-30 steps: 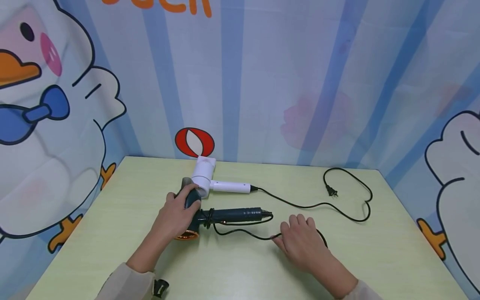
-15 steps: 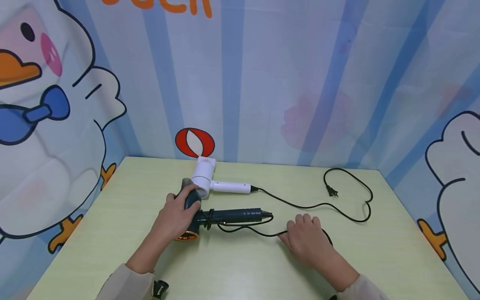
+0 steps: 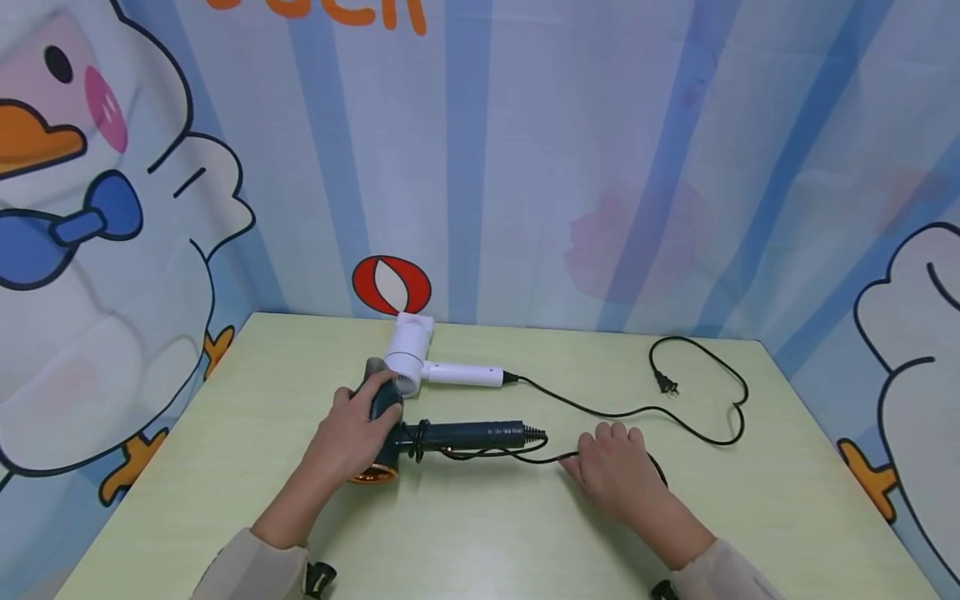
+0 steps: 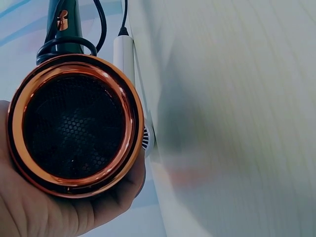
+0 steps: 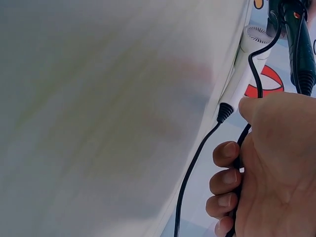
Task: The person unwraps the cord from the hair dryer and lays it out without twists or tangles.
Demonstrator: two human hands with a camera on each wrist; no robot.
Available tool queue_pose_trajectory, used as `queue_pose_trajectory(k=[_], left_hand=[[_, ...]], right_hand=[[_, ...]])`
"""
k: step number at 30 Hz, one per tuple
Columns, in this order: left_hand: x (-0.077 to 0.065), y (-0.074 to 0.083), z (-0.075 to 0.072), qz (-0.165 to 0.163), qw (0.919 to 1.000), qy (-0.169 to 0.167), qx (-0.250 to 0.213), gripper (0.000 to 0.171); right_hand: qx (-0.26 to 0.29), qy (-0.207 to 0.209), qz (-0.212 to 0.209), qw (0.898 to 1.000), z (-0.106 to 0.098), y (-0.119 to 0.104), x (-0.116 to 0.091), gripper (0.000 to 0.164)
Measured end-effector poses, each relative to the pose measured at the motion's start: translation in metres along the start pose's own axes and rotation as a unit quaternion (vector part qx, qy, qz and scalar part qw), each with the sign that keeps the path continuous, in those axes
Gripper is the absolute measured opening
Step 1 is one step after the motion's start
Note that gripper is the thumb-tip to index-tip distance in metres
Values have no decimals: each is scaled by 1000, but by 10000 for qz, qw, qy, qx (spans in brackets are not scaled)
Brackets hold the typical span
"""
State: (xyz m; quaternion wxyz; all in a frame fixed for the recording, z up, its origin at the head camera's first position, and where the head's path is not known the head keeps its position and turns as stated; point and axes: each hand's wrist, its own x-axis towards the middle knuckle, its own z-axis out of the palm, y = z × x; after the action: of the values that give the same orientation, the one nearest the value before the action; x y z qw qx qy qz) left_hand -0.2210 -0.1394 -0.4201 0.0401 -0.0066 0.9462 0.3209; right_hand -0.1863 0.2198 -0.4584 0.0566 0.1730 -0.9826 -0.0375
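Observation:
A dark green hair dryer [image 3: 472, 434] with a copper-coloured ring [image 4: 133, 106] at one end is held by its barrel in my left hand [image 3: 352, 433]. Part of its black cord is wound round the handle near the barrel. Further right, my right hand [image 3: 618, 471] grips the loose run of that cord [image 5: 256, 66], fingers curled round it in the right wrist view. The cord leaves the hand on its far side. Just behind the dark dryer lies a white hair dryer [image 3: 463, 374], its handle pointing right.
From the white dryer a black cord [image 3: 630, 412] runs right across the pale table [image 3: 480, 542] and loops back to a two-pin plug [image 3: 665, 383]. Behind the table hangs a blue striped cloth [image 3: 517, 167] printed with cartoon ducks.
My right hand has shifted slightly right and up, drawing the cord closer along the dark dryer's handle. The left hand and both dryers look unmoved.

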Motion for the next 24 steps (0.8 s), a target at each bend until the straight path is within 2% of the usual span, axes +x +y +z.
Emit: queue_pose_trajectory(k=[7,17,24], left_hand=[[-1,3,0,-29,10000,0,40,53],[-3,4,1,-12,10000,-10,20,53],[-3,4,3,20,10000,-42,14,51]], right_hand=[[-114,39,79,9999,1,1,3,46],[-311,377,241,9985,0,4,11,50],[-308,203,445,9983,-9,13,17,48]])
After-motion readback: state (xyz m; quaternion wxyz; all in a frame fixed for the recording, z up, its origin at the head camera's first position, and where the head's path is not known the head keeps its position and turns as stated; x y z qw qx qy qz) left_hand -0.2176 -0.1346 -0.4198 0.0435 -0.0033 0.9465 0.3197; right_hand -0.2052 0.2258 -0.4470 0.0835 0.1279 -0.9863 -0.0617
